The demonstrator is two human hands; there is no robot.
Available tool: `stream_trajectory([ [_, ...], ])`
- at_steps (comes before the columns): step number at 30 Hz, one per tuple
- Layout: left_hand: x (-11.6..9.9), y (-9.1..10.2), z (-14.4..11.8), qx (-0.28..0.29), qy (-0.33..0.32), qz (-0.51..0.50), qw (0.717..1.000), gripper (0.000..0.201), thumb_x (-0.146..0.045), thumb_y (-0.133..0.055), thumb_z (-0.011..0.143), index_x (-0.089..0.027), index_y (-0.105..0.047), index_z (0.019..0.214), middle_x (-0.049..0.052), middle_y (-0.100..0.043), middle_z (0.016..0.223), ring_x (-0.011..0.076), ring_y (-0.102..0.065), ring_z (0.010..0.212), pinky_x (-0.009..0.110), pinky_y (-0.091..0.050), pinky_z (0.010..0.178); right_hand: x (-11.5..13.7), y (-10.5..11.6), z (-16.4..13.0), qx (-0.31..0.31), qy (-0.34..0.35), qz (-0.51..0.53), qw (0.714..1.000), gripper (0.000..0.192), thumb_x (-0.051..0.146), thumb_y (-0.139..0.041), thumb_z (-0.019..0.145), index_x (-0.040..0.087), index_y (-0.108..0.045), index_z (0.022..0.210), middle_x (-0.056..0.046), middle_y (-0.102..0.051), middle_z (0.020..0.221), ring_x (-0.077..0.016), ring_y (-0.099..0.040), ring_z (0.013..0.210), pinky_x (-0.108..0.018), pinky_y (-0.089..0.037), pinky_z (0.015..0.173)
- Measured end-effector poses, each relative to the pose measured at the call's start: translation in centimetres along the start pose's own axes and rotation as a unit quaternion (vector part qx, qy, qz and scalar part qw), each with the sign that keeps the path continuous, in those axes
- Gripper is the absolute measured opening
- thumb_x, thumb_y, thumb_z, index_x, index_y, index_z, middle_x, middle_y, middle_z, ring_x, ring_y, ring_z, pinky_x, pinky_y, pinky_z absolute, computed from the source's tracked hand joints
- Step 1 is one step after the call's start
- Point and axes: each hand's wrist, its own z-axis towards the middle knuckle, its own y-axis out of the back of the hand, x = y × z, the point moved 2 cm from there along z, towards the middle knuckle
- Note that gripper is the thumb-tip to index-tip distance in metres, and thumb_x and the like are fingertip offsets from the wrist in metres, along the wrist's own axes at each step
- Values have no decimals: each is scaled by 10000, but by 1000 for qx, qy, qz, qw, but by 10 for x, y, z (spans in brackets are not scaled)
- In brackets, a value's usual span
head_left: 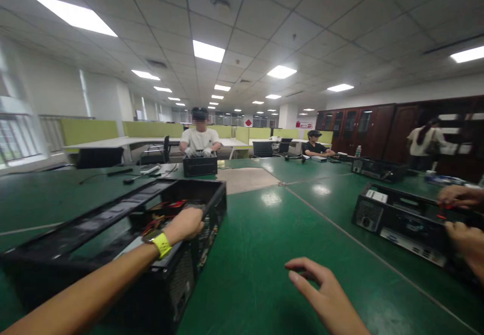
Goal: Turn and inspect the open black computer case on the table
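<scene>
A black computer case [177, 279] lies open on the green table [249, 254] at my left. Red and yellow cables [161, 216] show inside it. My left hand [188, 223], with a yellow-strapped watch [162, 244] at the wrist, is at the case's right-hand side wall. Its fingers look curled and are partly hidden, so what they grip cannot be made out. Over the table, to the right of the case, my right hand [327, 292] is open and holds nothing, its thumb and fingers apart.
At the right edge, another person's hands [463, 234] hold a red-handled tool [441, 211] over a second computer case [401, 221]. Across the table a gloved person works at a black case [200, 166]. Another case [378, 169] stands at the far right, near a bottle [358, 151].
</scene>
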Motion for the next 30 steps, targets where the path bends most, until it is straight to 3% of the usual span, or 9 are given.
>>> stream_trajectory([
  [4,-63,3,-14,26,-66,8,997,211,-266,-523,855,-112,-646,931,160,-695,945,261,-668,884,415,-521,794,24,-1,44,-51,127,-85,987,350,519,-468,926,242,-621,1076,-22,-624,1131,-187,-543,1084,-321,-403,977],
  [8,-98,17,-50,49,-150,-4,987,256,-315,-494,864,-168,-661,990,152,-704,941,312,-672,884,430,-533,768,7,6,79,-109,237,-292,920,397,484,-424,950,212,-589,1187,-56,-566,1261,-210,-474,1191,-333,-352,1025],
  [11,-84,24,-82,47,-193,-40,979,401,-440,-456,900,-221,-567,1218,109,-671,1131,275,-636,1029,418,-525,882,-11,9,83,-112,229,-359,898,407,480,-401,950,192,-684,903,-63,-676,928,-213,-594,889,-315,-391,805],
  [13,-56,24,-102,18,-189,-52,980,633,-552,-518,846,-194,-435,1361,132,-543,1346,292,-524,1220,459,-453,1016,-17,9,77,-128,207,-388,889,521,481,-347,962,177,-630,648,-50,-622,652,-177,-559,649,-303,-327,656],
  [15,-26,18,-117,-10,-173,-52,983,760,-595,-565,800,-159,-389,1397,157,-428,1445,319,-408,1326,509,-384,1078,-17,7,69,-152,183,-406,882,585,474,-311,971,170,-559,537,-45,-582,566,-158,-528,579,-299,-276,618],
  [19,-2,4,-134,-49,-184,-85,978,462,-482,-482,894,-222,-546,1270,94,-569,1326,267,-507,1245,467,-444,1036,-8,6,55,-185,135,-422,877,601,459,-310,970,173,-554,501,-35,-628,587,-160,-561,587,-280,-234,584],
  [23,-16,10,-146,-113,-203,-166,958,295,-319,-393,950,-225,-636,1090,62,-672,1090,183,-614,1022,337,-520,901,2,10,30,-198,110,-421,878,617,523,-324,950,189,-545,480,-8,-624,565,-165,-572,569,-268,-190,537],
  [26,-24,16,-169,-114,-223,-165,954,264,-276,-406,939,-249,-644,1049,52,-676,974,177,-623,904,300,-528,780,3,9,3,-192,126,-417,879,620,536,-318,950,196,-515,471,5,-586,527,-154,-545,532,-279,-208,550],
  [30,3,-18,-227,-158,-247,-87,952,178,-364,-524,883,-354,-672,981,-4,-689,857,165,-613,721,278,-488,594,-6,7,-36,-129,135,-407,894,586,543,-319,939,214,-516,496,6,-559,518,-147,-535,525,-299,-286,601],
])
